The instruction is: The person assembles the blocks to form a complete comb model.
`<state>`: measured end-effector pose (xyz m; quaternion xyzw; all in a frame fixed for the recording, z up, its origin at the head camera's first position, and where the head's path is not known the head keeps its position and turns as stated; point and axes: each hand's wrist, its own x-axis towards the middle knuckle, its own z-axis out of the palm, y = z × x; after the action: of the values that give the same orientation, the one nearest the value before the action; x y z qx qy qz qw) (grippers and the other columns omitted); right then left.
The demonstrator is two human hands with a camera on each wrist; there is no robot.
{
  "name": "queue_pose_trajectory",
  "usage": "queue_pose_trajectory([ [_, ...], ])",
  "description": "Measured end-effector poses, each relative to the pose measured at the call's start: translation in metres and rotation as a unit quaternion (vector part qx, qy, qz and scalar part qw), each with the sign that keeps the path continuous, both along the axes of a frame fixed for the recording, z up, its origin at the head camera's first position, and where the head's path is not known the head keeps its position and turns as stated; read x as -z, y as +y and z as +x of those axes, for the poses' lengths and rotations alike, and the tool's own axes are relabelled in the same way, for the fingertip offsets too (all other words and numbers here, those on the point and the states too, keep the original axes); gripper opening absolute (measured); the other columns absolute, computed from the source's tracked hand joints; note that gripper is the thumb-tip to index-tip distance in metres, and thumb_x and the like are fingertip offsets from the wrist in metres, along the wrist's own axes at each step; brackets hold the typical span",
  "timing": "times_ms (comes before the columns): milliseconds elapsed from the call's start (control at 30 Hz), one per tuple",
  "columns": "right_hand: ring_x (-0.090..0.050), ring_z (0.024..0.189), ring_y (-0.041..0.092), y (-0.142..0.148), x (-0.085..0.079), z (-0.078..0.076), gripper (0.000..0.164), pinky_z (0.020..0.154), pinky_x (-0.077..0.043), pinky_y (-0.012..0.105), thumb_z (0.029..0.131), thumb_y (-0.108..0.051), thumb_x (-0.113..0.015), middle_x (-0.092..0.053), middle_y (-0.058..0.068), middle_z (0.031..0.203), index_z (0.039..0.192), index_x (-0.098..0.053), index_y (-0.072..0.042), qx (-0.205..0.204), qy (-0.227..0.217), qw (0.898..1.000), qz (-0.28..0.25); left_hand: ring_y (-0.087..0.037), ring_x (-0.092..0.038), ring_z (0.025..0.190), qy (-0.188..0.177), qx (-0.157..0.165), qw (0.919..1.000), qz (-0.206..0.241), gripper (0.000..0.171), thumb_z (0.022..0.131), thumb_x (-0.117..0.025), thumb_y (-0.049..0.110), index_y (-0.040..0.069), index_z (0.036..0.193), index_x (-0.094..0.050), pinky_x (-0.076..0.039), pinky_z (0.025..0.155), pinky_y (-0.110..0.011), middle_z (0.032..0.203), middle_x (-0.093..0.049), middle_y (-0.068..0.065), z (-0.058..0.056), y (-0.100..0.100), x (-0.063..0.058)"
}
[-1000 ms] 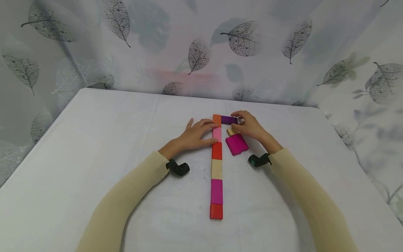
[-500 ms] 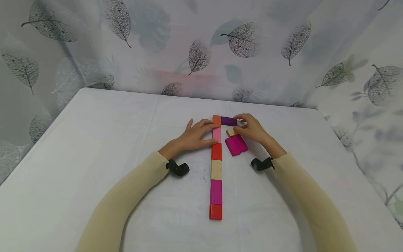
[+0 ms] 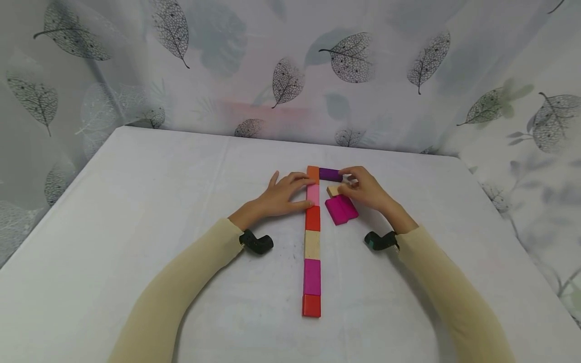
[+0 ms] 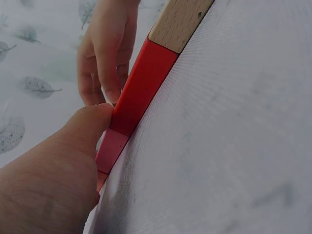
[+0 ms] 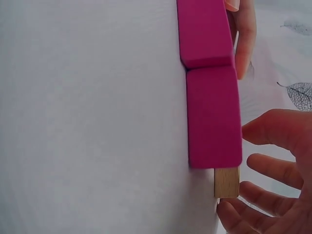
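Note:
A straight row of coloured blocks runs away from me in the head view. My left hand [image 3: 282,195] lies across its far part, fingertips at the orange block [image 3: 312,172] and pink block [image 3: 313,193], thumb tip near the red block [image 4: 146,83]. A purple block [image 3: 330,174] sticks out rightward from the row's far end. My right hand [image 3: 366,189] has its index fingertip at the purple block's right end, and its thumb overlaps a small plain wooden block [image 3: 333,191]. In the right wrist view its fingers are spread and loosely bent beside the magenta block [image 5: 214,117] and the wooden one.
Two magenta blocks [image 3: 337,208] lie side by side, right of the row. Nearer me the row continues with plain wood [image 3: 312,245], magenta [image 3: 311,277] and red [image 3: 311,305] blocks. A white cloth covers the table [image 3: 181,166]; a leaf-patterned curtain [image 3: 213,65] hangs behind.
My right hand has drawn slightly right and toward me, its index finger moving from over the purple block to its right end. My left hand and the blocks stay put.

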<state>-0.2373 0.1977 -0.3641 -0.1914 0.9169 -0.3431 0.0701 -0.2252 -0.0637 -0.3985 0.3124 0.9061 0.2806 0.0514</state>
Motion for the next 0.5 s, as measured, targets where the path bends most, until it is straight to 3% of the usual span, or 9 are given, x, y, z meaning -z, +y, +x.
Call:
queue_pose_trajectory([
  [500,-0.044,0.121,0.042,0.0087,0.0065,0.0034,0.038,0.104,-0.04,0.055,0.093,-0.007,-0.063,-0.04,0.028,0.131,0.126,-0.054,0.01,-0.014,-0.003,0.999,-0.039,-0.02,-0.031,0.143,0.0,0.001,1.0,0.001,0.062,0.094,-0.058,0.048,0.023,0.149,-0.041,0.004,0.116,-0.059,0.153,-0.034,-0.004,-0.0003,0.0003,-0.0001],
])
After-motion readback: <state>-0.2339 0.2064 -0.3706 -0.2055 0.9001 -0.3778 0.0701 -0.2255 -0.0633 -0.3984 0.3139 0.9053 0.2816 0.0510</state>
